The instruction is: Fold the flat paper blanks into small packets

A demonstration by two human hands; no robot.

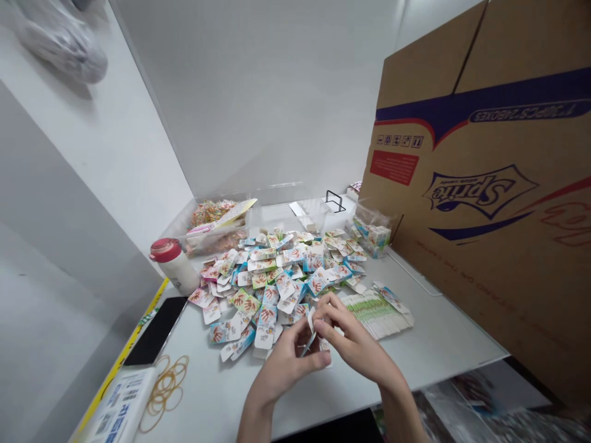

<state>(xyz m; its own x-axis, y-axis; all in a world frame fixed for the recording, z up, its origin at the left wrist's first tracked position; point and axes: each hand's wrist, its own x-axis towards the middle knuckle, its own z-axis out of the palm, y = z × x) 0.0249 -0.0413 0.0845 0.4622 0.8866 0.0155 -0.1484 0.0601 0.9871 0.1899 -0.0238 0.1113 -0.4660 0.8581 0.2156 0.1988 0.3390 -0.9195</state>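
Left hand (pixel 287 360) and right hand (pixel 353 338) grip a small carton (pixel 311 318) near the tabletop's (pixel 207 384) front edge; bare room leftward reaches rubber bands (pixel 167 389)

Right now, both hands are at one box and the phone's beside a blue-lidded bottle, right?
Not blue: the head view shows a red lid. The bottle is beside the phone, and left hand and right hand are at one box.

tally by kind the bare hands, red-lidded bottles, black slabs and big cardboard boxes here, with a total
Left bare hand and right bare hand: 2
White bottle with red lid: 1
Black flat rectangular phone-like slab: 1
Large brown cardboard box: 1
Total: 5
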